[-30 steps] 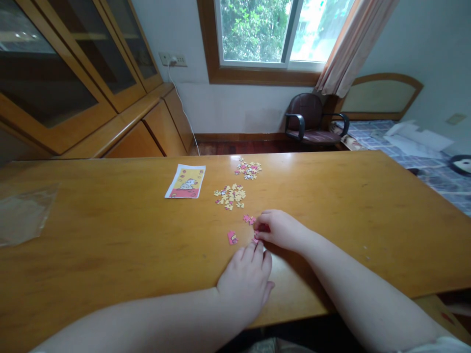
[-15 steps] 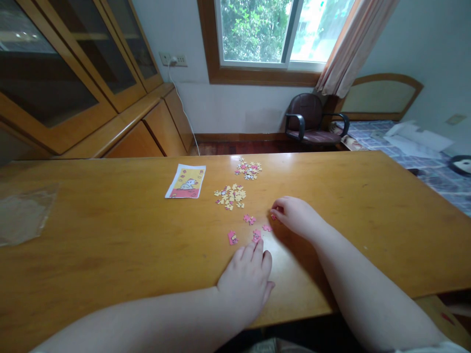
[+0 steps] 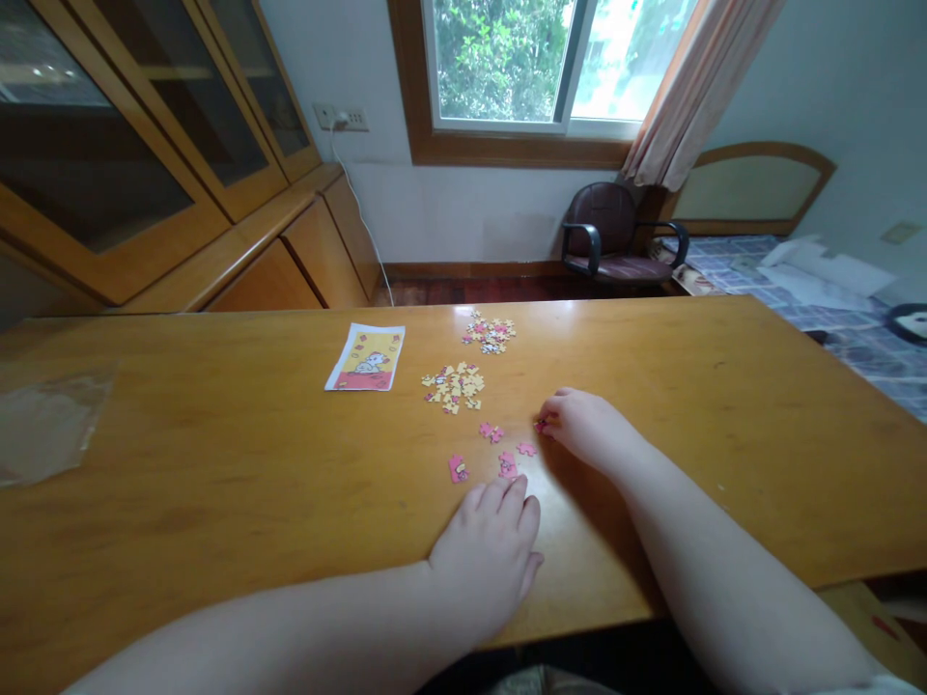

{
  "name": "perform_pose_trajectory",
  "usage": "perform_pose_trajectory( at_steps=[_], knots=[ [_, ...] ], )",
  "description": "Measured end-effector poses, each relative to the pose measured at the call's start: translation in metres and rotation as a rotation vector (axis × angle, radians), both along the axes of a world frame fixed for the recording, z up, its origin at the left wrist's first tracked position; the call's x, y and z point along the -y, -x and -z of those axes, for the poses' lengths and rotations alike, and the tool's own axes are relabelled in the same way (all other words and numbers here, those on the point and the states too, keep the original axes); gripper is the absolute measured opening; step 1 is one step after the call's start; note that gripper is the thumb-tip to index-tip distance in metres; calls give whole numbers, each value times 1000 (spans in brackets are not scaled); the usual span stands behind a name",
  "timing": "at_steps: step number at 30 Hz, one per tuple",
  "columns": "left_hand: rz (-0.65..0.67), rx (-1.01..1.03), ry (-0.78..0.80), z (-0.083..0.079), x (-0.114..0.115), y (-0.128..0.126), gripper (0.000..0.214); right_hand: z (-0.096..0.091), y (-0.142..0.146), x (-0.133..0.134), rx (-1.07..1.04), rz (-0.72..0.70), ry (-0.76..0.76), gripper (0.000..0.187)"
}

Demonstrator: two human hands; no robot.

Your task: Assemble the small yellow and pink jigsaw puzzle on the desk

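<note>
Spanning the view, the worktop (image 3: 217,463) carries everything. The left hand (image 3: 485,560) lies flat near the front edge, fingers loosely together and holding nothing. The right hand (image 3: 588,427) pinches 1 pink puzzle piece (image 3: 540,425) at mid-worktop, low against the surface. Risk: loose pink pieces (image 3: 507,465) lie just beside both hands. A sweeping wrist could scatter them, and the shallow pinch may slip.

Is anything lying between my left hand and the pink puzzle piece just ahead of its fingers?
Nothing visible: only bare table separates the left hand from that pink piece. The right hand sits off to the side, touching a small pink bit.
</note>
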State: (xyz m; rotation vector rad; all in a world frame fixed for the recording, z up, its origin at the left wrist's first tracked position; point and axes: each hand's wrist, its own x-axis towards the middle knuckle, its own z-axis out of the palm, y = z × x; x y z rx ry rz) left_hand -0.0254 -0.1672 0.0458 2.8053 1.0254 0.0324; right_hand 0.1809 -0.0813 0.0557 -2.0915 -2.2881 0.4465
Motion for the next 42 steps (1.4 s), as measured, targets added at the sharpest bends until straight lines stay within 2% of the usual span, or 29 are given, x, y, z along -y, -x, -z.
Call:
perform_pose_trajectory(
  at_steps=[5,8,13,20,25,28,31,35,39,42],
  knots=[
    [59,155,-24,0,-13,4,27,5,4,-2,-28,15,12,13],
    [26,237,-27,1,-27,6,19,6,7,-1,-65,-24,15,11],
    [-6,306,-107,0,-43,9,21,7,8,0,-98,-59,25,8],
    [-21,321,-147,-4,-47,12,22,11,8,-1,-150,-49,13,5],
    [-140,333,-58,-7,-60,16,19,9,13,0,-229,-57,-8,3],
    [-257,376,57,-9,-80,23,18,2,18,1,-362,-33,26,6],
    [-335,416,88,-9,-103,34,17,-5,23,4,-477,-19,49,7],
    [-280,498,218,-7,-117,42,16,-8,27,7,-505,-59,14,7],
    [-165,514,319,-2,-109,35,13,-1,32,11,-528,-168,-54,9],
    [-155,489,321,0,-102,30,7,4,35,14,-538,-212,-84,8]
  ],
)
